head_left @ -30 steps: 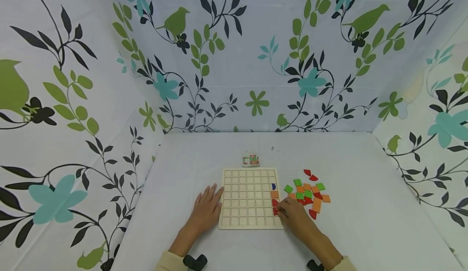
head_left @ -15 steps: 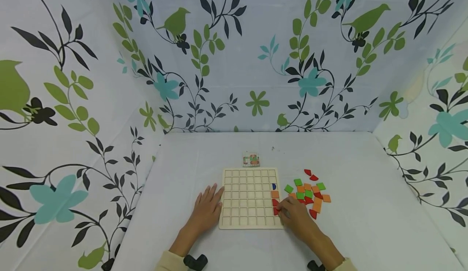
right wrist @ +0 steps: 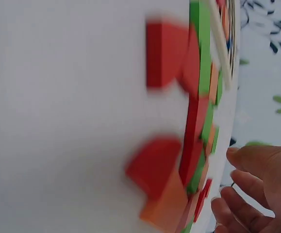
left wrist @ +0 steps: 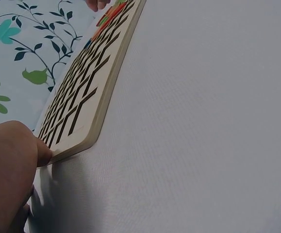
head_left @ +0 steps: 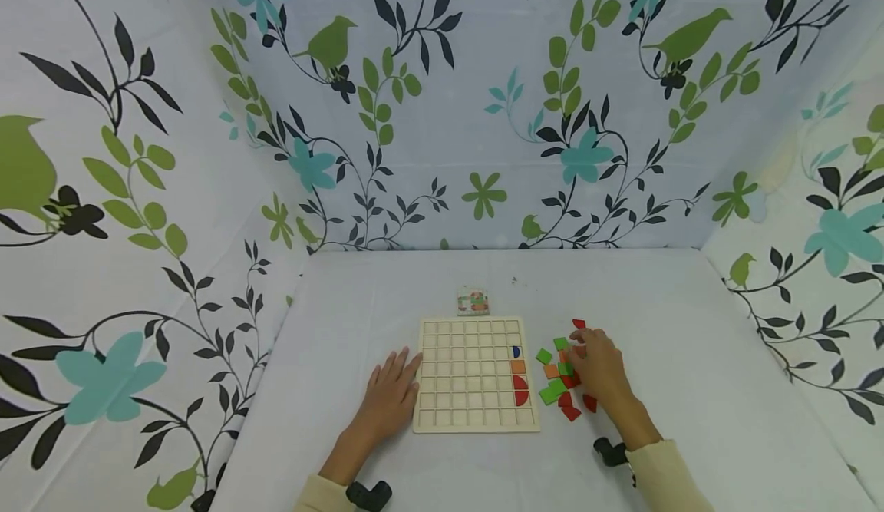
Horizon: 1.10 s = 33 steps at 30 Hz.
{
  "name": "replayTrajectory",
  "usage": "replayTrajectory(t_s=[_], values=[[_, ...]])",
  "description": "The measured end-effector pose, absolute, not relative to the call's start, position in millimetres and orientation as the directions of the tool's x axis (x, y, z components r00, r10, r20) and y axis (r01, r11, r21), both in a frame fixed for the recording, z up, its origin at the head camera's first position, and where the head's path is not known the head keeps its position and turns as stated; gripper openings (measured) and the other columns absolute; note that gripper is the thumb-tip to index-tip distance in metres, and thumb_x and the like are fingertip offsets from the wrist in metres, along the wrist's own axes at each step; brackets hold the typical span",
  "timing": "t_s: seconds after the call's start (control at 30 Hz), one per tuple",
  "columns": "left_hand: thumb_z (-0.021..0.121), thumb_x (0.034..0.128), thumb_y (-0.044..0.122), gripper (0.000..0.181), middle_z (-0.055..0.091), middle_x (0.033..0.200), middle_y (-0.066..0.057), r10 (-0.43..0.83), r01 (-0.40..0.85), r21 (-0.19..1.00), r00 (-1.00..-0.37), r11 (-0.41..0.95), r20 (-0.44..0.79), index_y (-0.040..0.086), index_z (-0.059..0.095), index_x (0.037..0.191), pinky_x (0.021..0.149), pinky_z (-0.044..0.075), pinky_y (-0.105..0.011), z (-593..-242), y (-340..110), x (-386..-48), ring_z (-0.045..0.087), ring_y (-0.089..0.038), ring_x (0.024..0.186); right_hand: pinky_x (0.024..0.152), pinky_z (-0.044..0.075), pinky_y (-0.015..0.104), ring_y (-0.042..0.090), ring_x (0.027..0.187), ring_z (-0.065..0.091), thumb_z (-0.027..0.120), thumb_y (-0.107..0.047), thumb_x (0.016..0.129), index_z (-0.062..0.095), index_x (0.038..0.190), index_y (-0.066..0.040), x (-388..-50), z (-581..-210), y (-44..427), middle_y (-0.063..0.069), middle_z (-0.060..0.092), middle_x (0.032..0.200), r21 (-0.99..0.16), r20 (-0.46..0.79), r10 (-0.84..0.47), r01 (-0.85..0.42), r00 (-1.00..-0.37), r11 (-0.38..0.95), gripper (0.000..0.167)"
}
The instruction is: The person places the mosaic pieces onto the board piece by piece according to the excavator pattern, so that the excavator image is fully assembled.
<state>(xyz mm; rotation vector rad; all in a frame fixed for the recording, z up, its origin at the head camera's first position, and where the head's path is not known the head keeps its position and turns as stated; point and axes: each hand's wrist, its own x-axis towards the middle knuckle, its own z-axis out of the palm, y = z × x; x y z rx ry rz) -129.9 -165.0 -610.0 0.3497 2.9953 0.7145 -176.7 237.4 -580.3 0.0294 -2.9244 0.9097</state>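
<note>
A pale wooden grid board [head_left: 470, 378] lies flat in the middle of the head view. Its right column holds a blue piece [head_left: 516, 352], an orange square [head_left: 518, 367] and two red rounded pieces [head_left: 521, 391]. My left hand [head_left: 390, 397] rests with spread fingers at the board's left edge; in the left wrist view its thumb [left wrist: 44, 150] touches the board's corner. Over the loose pieces right of the board hovers my right hand [head_left: 601, 366], hiding some of them. In the right wrist view its fingers [right wrist: 249, 184] are loosely bent, with nothing visible between them.
Loose green squares [head_left: 550, 393], orange squares [head_left: 551, 371] and red rounded pieces [head_left: 570, 413] lie scattered, some overlapping, beside the board. A small printed card [head_left: 473, 302] lies behind the board. Patterned cloth [head_left: 414, 113] hangs around the white table [head_left: 345, 297].
My right hand has left the board's red pieces and moved up and right over the pile. Several loose pieces have shifted, with green and red ones now nearer the board. The left hand stays put.
</note>
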Motion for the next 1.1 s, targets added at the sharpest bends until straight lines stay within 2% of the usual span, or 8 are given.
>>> replayTrajectory(t_s=[0.1, 0.2, 0.43, 0.6, 0.73, 0.87, 1.1], values=[[0.047, 0.1113, 0.024, 0.053, 0.032, 0.171, -0.018, 0.222, 0.203, 0.451, -0.975, 0.869, 0.013, 0.014, 0.042, 0.163, 0.125, 0.018, -0.069, -610, -167, -130, 0.023, -0.044, 0.160, 0.097, 0.047, 0.066, 0.048, 0.115, 0.057, 0.068, -0.015, 0.102, 0.062, 0.132, 0.006, -199, -578, 250, 0.032, 0.059, 0.128, -0.556, 0.080, 0.030, -0.019, -0.996, 0.831, 0.038], [0.047, 0.1112, 0.023, 0.053, 0.032, 0.171, -0.019, 0.221, 0.202, 0.452, -0.975, 0.869, 0.012, 0.014, 0.042, 0.163, 0.125, 0.017, -0.069, -610, -168, -131, 0.023, -0.044, 0.160, 0.095, 0.046, 0.066, 0.050, 0.114, 0.056, 0.069, -0.015, 0.101, 0.060, 0.133, 0.007, -217, -579, 255, 0.035, 0.056, 0.128, -0.526, 0.050, 0.038, 0.006, -0.998, 0.850, 0.039], [0.047, 0.1115, 0.024, 0.053, 0.032, 0.171, -0.018, 0.224, 0.201, 0.453, -0.974, 0.869, 0.003, 0.014, 0.042, 0.163, 0.125, 0.017, -0.069, -610, -167, -132, 0.023, -0.043, 0.160, 0.093, 0.050, 0.065, 0.050, 0.108, 0.061, 0.067, -0.011, 0.103, 0.063, 0.125, 0.011, -241, -584, 256, 0.034, 0.061, 0.117, -0.439, 0.005, 0.024, 0.019, -1.000, 0.898, 0.032], [0.047, 0.1117, 0.024, 0.053, 0.032, 0.171, -0.018, 0.228, 0.204, 0.446, -0.974, 0.872, -0.001, 0.014, 0.042, 0.163, 0.125, 0.018, -0.069, -610, -166, -132, 0.023, -0.043, 0.160, 0.094, 0.054, 0.059, 0.041, 0.100, 0.064, 0.059, -0.013, 0.107, 0.067, 0.124, 0.010, -244, -582, 255, 0.029, 0.067, 0.114, -0.556, -0.012, -0.005, 0.002, -1.000, 0.831, 0.029], [0.046, 0.1118, 0.025, 0.053, 0.032, 0.171, -0.018, 0.229, 0.207, 0.446, -0.973, 0.871, 0.006, 0.014, 0.042, 0.163, 0.125, 0.018, -0.069, -609, -166, -131, 0.023, -0.043, 0.160, 0.094, 0.057, 0.054, 0.036, 0.100, 0.063, 0.054, -0.016, 0.109, 0.069, 0.123, 0.008, -242, -579, 253, 0.025, 0.071, 0.116, -0.644, -0.059, 0.046, 0.073, -0.997, 0.762, 0.032], [0.047, 0.1115, 0.024, 0.053, 0.032, 0.171, -0.018, 0.230, 0.212, 0.447, -0.973, 0.869, 0.015, 0.014, 0.042, 0.163, 0.124, 0.018, -0.069, -611, -166, -131, 0.024, -0.044, 0.160, 0.097, 0.056, 0.055, 0.039, 0.106, 0.062, 0.060, -0.018, 0.107, 0.067, 0.128, 0.008, -242, -578, 251, 0.027, 0.067, 0.122, -0.640, -0.097, 0.067, 0.114, -0.993, 0.760, 0.034], [0.048, 0.1105, 0.023, 0.052, 0.034, 0.170, -0.019, 0.228, 0.216, 0.449, -0.973, 0.867, 0.029, 0.013, 0.044, 0.161, 0.124, 0.020, -0.070, -611, -166, -130, 0.026, -0.044, 0.159, 0.096, 0.053, 0.060, 0.041, 0.106, 0.062, 0.068, -0.013, 0.102, 0.064, 0.128, 0.010, -248, -589, 249, 0.029, 0.061, 0.120, -0.614, -0.055, -0.044, -0.001, -0.998, 0.789, 0.035]])
